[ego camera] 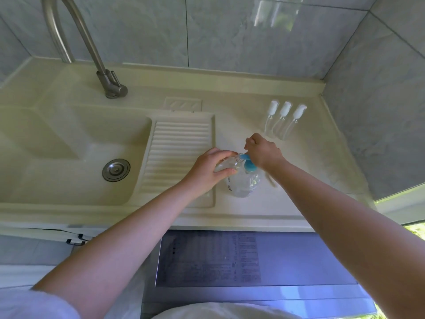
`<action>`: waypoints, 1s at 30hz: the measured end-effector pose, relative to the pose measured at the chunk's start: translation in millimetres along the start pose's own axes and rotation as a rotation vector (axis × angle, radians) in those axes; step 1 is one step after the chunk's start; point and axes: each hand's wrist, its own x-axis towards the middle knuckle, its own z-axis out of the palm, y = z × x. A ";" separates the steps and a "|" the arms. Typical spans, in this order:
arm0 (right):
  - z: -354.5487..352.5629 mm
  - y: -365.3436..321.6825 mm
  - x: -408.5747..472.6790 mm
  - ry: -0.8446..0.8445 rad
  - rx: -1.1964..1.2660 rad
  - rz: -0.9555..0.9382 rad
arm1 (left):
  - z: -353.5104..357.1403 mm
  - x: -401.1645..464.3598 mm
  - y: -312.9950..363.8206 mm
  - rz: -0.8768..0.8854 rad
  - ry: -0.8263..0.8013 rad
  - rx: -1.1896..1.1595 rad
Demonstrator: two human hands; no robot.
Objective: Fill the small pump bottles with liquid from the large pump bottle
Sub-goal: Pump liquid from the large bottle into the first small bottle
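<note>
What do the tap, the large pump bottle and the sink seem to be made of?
Tap: brushed metal, probably stainless steel, grey with a dull sheen. Large pump bottle: clear plastic, it seems; its pump is opaque blue plastic. Sink: glossy cream moulding, ceramic or resin; I cannot tell which.

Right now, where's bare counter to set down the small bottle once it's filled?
Bare counter lies between the ribbed drainboard and the three small bottles; another patch sits in front of the large pump bottle, toward the counter edge. Crowded around both hands: left hand holding the small bottle, right hand on the pump.
</note>
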 end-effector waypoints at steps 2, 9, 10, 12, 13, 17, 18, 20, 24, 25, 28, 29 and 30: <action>1.2 0.5 0.4 0.014 -0.012 0.004 | 0.1 -0.2 -0.5 0.002 0.000 0.005; 4.0 -1.6 -2.3 0.083 -0.038 -0.007 | 2.7 -0.9 -3.1 0.034 0.038 0.027; 4.5 -1.3 -2.3 0.085 -0.039 -0.012 | 2.8 -1.4 -3.6 0.038 0.041 0.033; 7.2 -1.2 -3.5 0.091 -0.042 -0.025 | 3.2 -2.3 -4.0 0.044 0.040 0.043; 8.5 -0.9 -4.6 0.091 -0.042 -0.033 | 3.9 -3.0 -4.2 0.044 0.038 0.044; 6.6 -2.1 -7.1 0.076 -0.011 -0.006 | 3.6 -3.0 -3.1 0.041 0.037 0.048; 4.4 -3.0 -7.1 0.059 0.002 0.010 | 3.4 -3.0 -2.5 0.037 0.034 0.046; -0.3 -4.8 -7.5 0.016 0.033 0.014 | 2.2 -3.0 -1.0 0.029 0.026 0.041; -0.8 -5.2 -7.9 -0.023 0.055 0.013 | 2.1 -2.7 -0.2 0.039 0.015 0.046; -1.1 -5.7 -8.4 -0.016 0.054 0.015 | 2.3 -2.6 -0.2 0.037 0.018 0.044; 1.8 -7.0 -9.5 0.019 0.056 0.024 | 1.9 -3.0 -0.3 0.035 0.026 0.042; 3.3 -5.3 -10.2 0.031 0.054 0.022 | 2.6 -3.4 -0.7 0.037 0.026 0.046; 4.2 -4.8 -10.7 0.045 0.053 0.022 | 2.8 -3.1 -0.7 0.041 0.027 0.051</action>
